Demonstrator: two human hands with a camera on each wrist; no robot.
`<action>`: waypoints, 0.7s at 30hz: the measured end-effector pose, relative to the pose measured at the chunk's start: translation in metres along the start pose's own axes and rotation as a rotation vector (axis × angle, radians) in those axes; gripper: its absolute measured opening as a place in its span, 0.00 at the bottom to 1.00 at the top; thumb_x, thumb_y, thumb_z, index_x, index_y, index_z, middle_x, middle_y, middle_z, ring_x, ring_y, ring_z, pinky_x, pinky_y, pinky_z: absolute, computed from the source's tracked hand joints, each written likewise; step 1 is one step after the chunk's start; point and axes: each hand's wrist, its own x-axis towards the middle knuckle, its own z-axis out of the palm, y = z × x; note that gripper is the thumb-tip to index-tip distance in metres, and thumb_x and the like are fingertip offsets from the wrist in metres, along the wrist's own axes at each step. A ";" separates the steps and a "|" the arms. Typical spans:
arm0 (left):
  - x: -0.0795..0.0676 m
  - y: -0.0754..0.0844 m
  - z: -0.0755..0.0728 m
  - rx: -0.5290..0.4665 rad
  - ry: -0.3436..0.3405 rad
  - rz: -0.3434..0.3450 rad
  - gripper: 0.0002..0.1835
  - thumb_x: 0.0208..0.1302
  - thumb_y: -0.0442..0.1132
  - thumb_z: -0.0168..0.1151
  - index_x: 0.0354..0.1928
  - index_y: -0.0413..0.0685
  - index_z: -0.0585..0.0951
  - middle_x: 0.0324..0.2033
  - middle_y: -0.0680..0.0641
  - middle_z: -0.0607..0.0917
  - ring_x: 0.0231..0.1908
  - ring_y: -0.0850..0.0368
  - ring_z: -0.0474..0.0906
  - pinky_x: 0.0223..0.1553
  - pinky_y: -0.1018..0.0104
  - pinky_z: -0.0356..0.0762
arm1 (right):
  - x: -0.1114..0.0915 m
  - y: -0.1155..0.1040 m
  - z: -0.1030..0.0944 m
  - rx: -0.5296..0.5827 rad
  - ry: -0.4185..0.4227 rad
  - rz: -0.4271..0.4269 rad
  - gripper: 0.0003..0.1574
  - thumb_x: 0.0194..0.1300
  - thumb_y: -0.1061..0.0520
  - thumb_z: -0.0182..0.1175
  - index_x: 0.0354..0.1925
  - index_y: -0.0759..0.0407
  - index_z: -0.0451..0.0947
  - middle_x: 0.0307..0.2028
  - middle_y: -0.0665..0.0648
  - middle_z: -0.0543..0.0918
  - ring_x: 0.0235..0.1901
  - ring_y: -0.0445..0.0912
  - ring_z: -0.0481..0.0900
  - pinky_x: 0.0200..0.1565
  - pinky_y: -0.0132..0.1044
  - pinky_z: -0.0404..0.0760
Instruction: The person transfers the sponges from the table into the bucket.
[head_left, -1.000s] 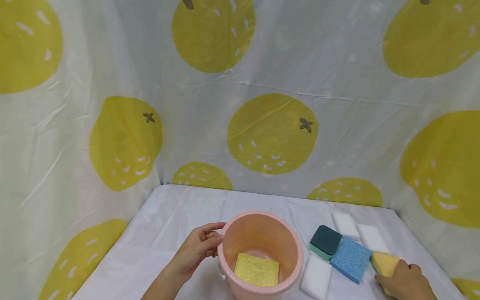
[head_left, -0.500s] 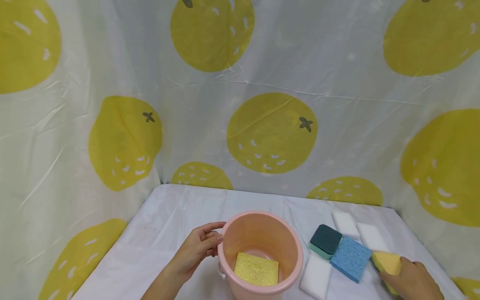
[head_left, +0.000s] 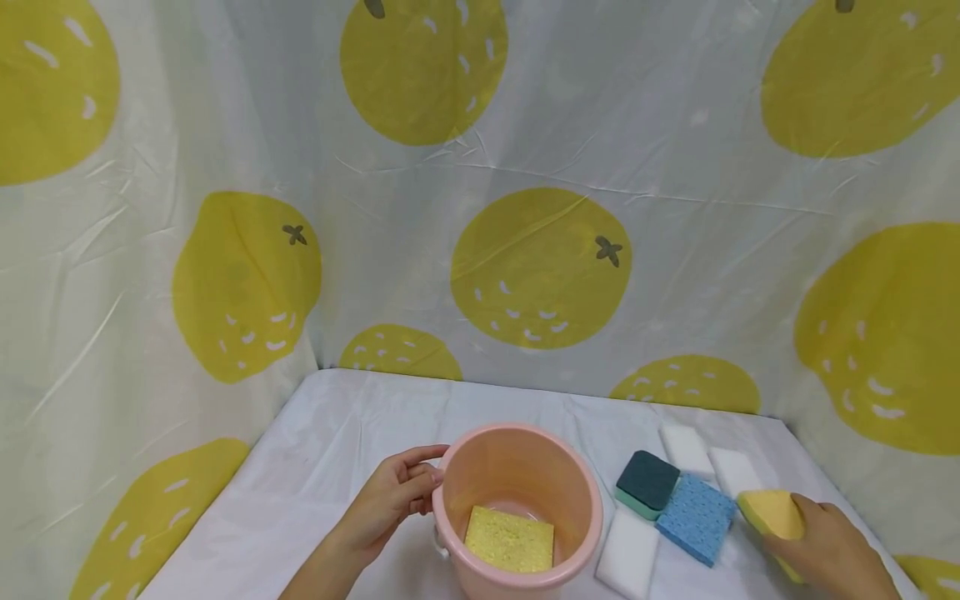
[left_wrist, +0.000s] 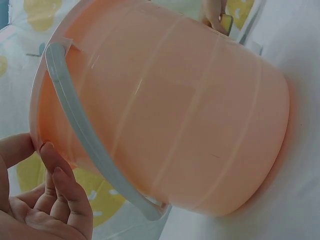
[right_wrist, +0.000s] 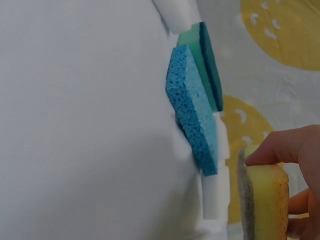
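To the right of the pink bucket (head_left: 491, 467), a layered yellow sponge (head_left: 774, 512) sits between the thumb and fingers of the right hand (head_left: 838, 548), clamped on it (one face (right_wrist: 246, 200) is grey). Left of the bucket, the left hand (head_left: 390, 498) pinches its rim (head_left: 519, 427).

Brighter in the head view, dim in both wrist views.
Softly shadowed across the worktop (right_wrist: 100, 130), lower centre, right wrist view.

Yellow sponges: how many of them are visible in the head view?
2. One yellow sponge lies inside the pink bucket; the other, a thick yellow sponge, is held by the right hand. More may be hidden beneath the one in the bucket.
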 end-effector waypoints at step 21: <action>0.002 -0.004 0.000 -0.021 0.000 0.001 0.29 0.72 0.34 0.64 0.69 0.28 0.69 0.37 0.46 0.85 0.29 0.61 0.76 0.34 0.70 0.76 | 0.006 -0.045 -0.049 0.018 0.032 -0.118 0.58 0.60 0.40 0.72 0.63 0.86 0.62 0.49 0.83 0.73 0.39 0.61 0.74 0.40 0.60 0.78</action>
